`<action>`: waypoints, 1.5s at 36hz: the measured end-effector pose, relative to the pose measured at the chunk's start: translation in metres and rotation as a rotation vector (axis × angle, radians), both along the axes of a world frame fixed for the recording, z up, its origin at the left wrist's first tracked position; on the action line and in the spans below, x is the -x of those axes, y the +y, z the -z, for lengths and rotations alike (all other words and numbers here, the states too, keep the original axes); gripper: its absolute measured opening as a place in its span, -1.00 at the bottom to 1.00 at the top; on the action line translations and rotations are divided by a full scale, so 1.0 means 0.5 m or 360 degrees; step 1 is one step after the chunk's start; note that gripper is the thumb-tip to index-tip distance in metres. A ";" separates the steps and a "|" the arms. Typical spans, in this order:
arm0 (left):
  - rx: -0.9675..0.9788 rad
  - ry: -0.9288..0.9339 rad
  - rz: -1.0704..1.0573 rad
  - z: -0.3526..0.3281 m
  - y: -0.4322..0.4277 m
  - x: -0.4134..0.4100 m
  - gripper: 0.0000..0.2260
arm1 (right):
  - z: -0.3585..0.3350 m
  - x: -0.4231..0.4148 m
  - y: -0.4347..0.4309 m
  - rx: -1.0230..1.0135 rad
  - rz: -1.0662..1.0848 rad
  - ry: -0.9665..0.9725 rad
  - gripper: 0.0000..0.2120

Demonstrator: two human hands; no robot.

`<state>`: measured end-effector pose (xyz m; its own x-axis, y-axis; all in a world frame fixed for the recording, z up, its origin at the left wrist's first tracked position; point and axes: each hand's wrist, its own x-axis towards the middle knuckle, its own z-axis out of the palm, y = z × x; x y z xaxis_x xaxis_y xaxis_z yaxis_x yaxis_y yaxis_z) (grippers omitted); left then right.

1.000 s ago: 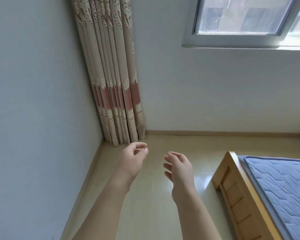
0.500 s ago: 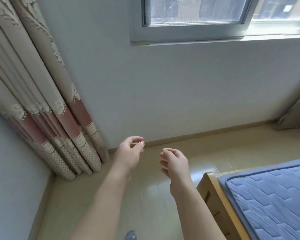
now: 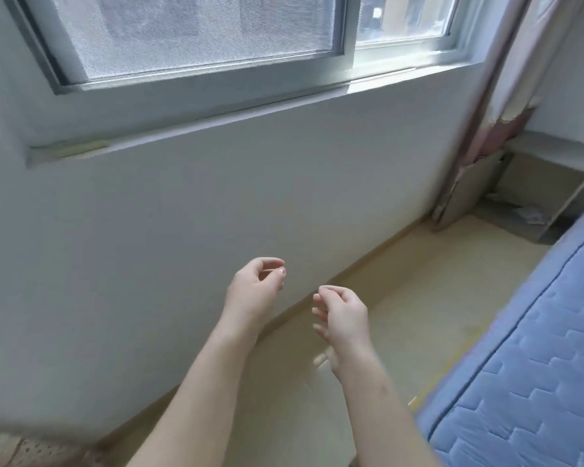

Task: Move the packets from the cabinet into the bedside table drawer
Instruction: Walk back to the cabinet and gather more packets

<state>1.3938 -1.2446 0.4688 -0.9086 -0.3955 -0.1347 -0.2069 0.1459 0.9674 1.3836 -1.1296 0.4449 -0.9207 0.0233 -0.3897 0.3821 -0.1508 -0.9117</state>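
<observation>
Both hands are held out in front of me over the floor, beside the wall under the window. My left hand [image 3: 255, 288] has loosely curled fingers, its thumb tip close to the forefinger, and holds no packet. My right hand [image 3: 343, 318] is a little lower and to the right, fingers relaxed and holding nothing. A bedside table [image 3: 553, 153] with a pale top stands in the far right corner. Something pale and crumpled [image 3: 528, 215] lies in its open lower part, too blurred to identify. No cabinet is in view.
A bed with a blue quilted mattress [image 3: 520, 365] fills the lower right. A strip of beige floor [image 3: 402, 298] runs between bed and wall toward the bedside table. A curtain [image 3: 493, 96] hangs at the right of the window [image 3: 199, 35].
The view has swung right, from the curtained corner to the window wall, bringing the bedside table into sight. Both hands keep the same pose, holding nothing.
</observation>
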 end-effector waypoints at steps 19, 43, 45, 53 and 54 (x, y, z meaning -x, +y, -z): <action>-0.0017 0.0030 0.0525 -0.002 0.188 0.782 -0.89 | -0.011 0.743 0.190 -0.0004 0.0440 0.0052 -0.89; 0.0014 -0.0087 0.1398 0.027 0.755 1.628 -0.90 | 0.027 1.447 0.716 0.0000 0.1350 -0.0034 -0.87; 0.0029 -0.0091 0.1442 0.036 0.828 1.673 -0.91 | 0.038 1.487 0.783 0.0000 0.1378 -0.0043 -0.87; -0.0016 -0.0095 0.1391 0.037 1.138 1.845 -0.90 | 0.029 1.670 1.095 -0.0029 0.1368 -0.0014 -0.86; -0.0023 -0.0092 0.1384 0.033 1.173 1.865 -0.90 | 0.024 1.692 1.130 -0.0036 0.1367 -0.0002 -0.86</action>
